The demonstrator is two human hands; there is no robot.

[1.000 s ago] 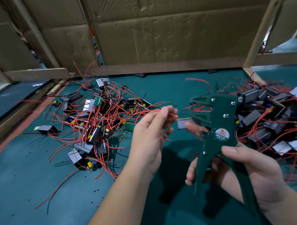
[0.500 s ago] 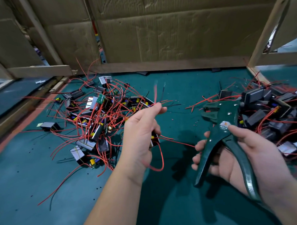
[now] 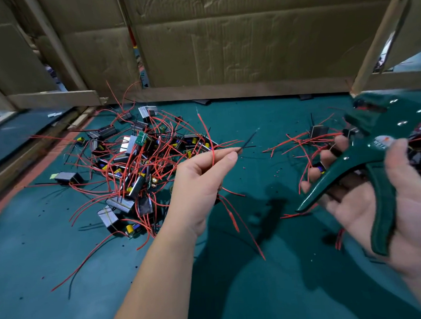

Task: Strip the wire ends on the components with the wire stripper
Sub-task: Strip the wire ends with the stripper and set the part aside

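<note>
A: Left hand (image 3: 200, 181)?
B: Thumb and forefinger pinch black wire (image 3: 248, 139) and red wire (image 3: 210, 140); ends jut past fingertips, likely offered for stripping
A: Right hand (image 3: 400, 211)?
B: Fingers curled round wire stripper (image 3: 363, 156), well apart from the wires

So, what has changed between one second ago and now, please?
The wire stripper has left the wire end: the right hand swung it away to the right, towards the right-hand pile of components. The left hand now holds up a red wire and a black wire, pinched. Unchanged: the right hand grips the stripper, and the left pile lies on the green mat.
</note>
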